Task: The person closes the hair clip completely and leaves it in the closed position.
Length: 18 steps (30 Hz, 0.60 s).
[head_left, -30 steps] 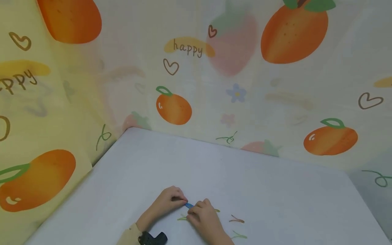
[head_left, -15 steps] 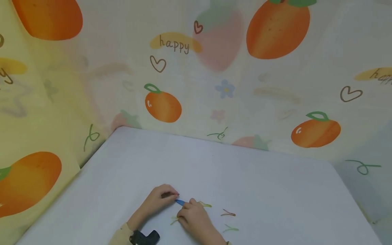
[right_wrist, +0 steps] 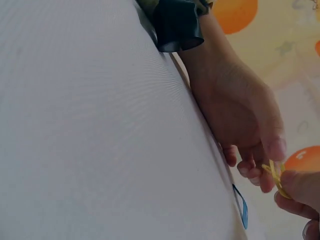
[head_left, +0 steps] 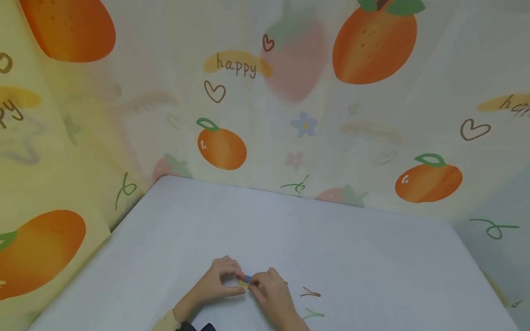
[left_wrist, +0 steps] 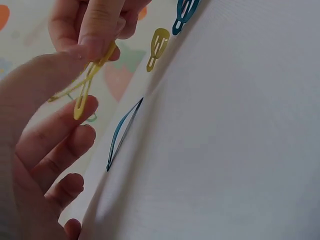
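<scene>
Between my hands is a yellow hair snap clip (left_wrist: 94,71), its arms spread apart. My right hand (head_left: 274,292) pinches it at one end with thumb and finger. My left hand (head_left: 216,279) meets the clip from the other side, thumb on it and index fingertip close behind the free end; the remaining left fingers are loosely bent. A blue hair clip (head_left: 248,278), sprung open, lies on the table just beyond the fingertips and is partly covered by them in the head view.
On the white tabletop (head_left: 356,262) lie a reddish-brown clip (head_left: 311,293) and a green clip (head_left: 314,314), right of my right hand. Another yellow clip (left_wrist: 159,46) and a teal clip (left_wrist: 184,15) show in the left wrist view. Fruit-printed curtains (head_left: 290,138) border the table.
The yellow clip that lay beside my right hand is now up between both hands. My left hand has moved right toward my right fingertips. The head view has shifted slightly.
</scene>
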{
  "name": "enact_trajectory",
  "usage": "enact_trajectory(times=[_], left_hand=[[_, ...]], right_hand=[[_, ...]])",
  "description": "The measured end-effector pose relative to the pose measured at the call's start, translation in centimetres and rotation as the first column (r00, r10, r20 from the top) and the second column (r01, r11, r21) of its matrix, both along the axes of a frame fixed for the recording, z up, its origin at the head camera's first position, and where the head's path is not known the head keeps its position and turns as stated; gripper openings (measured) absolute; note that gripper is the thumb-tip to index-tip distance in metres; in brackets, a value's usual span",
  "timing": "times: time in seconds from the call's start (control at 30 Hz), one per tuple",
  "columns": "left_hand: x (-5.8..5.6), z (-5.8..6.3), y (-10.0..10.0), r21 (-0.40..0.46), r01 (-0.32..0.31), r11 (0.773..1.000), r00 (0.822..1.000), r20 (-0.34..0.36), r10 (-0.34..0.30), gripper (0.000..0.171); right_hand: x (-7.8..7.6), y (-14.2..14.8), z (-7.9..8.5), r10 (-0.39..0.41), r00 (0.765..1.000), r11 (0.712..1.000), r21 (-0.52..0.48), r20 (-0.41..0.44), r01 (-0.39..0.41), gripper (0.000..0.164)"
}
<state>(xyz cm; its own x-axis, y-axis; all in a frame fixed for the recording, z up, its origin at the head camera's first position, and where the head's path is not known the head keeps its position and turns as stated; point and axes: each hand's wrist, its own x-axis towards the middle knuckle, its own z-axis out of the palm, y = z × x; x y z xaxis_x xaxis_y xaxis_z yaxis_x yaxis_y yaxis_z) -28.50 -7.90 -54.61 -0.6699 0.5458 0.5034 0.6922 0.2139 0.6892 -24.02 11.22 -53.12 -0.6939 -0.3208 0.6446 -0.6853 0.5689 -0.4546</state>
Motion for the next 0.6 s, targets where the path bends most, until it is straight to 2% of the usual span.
enact_trajectory(times=[0.07,0.17,0.23,0.33,0.43,0.6], left_hand=[[0.0,0.6,0.0,-0.001,0.02,1.0,1.0,-0.01,-0.02,0.018],[0.0,1.8,-0.1,0.022,0.092,0.996,0.996,0.021,-0.092,0.015],[0.1,2.7,-0.3,0.037,0.156,0.987,0.984,0.084,-0.159,0.012],[0.1,3.4,-0.6,0.033,0.214,0.976,0.958,0.188,-0.216,0.008],[0.0,3.8,-0.9,0.034,0.24,0.97,0.936,0.256,-0.241,0.007],[-0.1,3.8,-1.0,0.057,0.275,0.96,0.921,0.27,-0.28,0.007]], right_hand=[[-0.1,-0.1,-0.1,0.004,1.0,1.0,-0.024,-0.007,-0.004,0.018],[0.0,-0.3,-0.2,0.002,1.0,0.999,-0.046,-0.007,-0.002,0.019],[0.1,-0.4,-0.2,-0.005,1.0,0.999,-0.052,-0.015,0.004,0.02],[0.1,-0.5,-0.2,-0.011,0.999,0.998,-0.055,-0.043,0.009,0.024],[0.1,-0.5,-0.3,-0.015,0.998,0.998,-0.055,-0.06,0.012,0.024],[0.1,-0.5,-0.4,-0.025,0.998,0.998,-0.057,-0.054,0.022,0.02]])
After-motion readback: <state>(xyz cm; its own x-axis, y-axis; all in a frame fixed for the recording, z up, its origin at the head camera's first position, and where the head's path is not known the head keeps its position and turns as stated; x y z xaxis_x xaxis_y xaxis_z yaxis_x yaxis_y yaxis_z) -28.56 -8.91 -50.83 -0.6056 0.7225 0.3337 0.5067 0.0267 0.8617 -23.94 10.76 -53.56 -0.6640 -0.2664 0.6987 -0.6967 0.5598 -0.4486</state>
